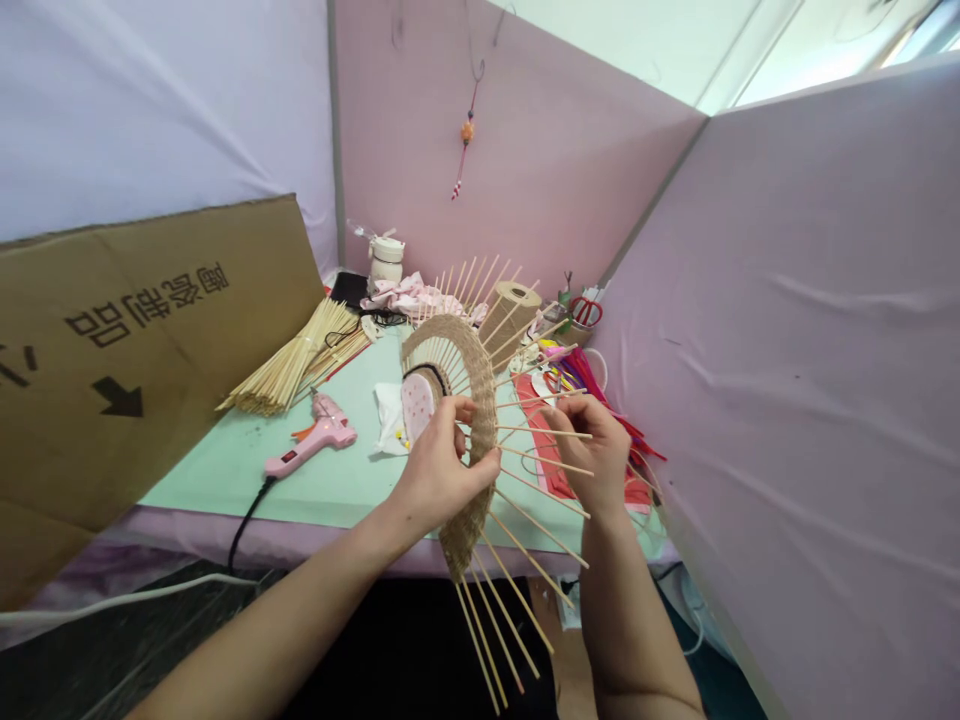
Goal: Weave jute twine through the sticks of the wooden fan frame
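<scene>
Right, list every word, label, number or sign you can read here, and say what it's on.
"陶瓷制品": on the cardboard, upside down, running right to left.
Black arrow, pointing down: on the same cardboard.
Dark lettering, same cardboard: cut off at the picture's left edge, not readable with certainty.
Any marking on the glue gun's switch: too small to read.

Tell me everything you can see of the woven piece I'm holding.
The woven piece is a curved tan band, seemingly paper cord or straw, with thin pale sticks fanning past its outer edge. Inside the band, spokes run toward a dark-edged, pink patterned centre. It is held up, steeply tilted. The left hand grips the band; the right hand is among the stick ends, its exact hold unclear.
</scene>
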Demonstrator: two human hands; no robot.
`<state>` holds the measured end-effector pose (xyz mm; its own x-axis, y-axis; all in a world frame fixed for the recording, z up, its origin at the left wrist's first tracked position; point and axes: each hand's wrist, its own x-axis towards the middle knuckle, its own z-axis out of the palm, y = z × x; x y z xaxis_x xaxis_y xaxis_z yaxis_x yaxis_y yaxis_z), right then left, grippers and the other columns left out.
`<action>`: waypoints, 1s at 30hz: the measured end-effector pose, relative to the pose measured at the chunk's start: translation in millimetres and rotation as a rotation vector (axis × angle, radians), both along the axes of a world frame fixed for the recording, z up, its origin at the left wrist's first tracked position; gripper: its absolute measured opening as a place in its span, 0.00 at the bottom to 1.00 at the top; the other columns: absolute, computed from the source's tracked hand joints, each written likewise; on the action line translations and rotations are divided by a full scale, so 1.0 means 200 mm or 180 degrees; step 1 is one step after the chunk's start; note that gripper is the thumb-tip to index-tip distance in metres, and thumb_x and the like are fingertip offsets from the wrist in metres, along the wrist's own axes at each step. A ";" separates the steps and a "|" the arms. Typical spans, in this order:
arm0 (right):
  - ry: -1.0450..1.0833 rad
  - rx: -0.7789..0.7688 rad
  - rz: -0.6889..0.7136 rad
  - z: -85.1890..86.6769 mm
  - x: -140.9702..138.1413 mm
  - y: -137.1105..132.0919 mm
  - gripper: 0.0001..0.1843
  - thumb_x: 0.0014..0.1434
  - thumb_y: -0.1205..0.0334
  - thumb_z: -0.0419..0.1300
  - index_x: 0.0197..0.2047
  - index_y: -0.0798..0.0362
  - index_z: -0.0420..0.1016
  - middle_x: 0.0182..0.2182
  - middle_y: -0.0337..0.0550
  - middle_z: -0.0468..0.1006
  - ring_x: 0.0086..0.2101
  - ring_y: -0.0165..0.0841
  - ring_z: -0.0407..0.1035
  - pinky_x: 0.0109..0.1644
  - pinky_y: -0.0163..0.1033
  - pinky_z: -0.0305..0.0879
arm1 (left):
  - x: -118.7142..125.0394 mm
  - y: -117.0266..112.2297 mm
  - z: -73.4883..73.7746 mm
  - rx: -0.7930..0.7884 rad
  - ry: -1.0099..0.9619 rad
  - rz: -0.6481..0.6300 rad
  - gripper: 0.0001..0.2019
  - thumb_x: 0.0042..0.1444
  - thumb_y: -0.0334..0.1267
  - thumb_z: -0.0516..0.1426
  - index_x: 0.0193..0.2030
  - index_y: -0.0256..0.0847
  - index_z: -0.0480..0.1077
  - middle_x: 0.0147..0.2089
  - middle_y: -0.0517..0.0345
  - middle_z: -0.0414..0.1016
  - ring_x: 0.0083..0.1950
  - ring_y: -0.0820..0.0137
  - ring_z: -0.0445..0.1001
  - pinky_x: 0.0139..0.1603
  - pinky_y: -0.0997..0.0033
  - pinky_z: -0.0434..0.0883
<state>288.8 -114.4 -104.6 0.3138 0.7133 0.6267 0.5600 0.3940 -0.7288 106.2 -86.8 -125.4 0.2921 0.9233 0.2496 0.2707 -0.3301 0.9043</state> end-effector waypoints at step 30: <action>0.0731 -0.0336 0.0164 -0.14 -0.15 0.37 0.12 0.56 0.51 0.58 0.31 0.52 0.67 0.24 0.34 0.67 0.26 0.29 0.60 0.31 0.35 0.57 | -0.01 0.00 -0.08 0.0154 -0.0209 -0.0140 0.20 0.52 0.42 0.60 0.50 0.43 0.61 0.34 0.62 0.65 0.33 0.73 0.65 0.38 0.70 0.66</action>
<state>259.0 -41.1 -131.7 0.4008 0.7898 0.4644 0.3562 0.3327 -0.8732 105.0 -87.2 -140.4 0.3136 0.8963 0.3134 0.1958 -0.3840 0.9023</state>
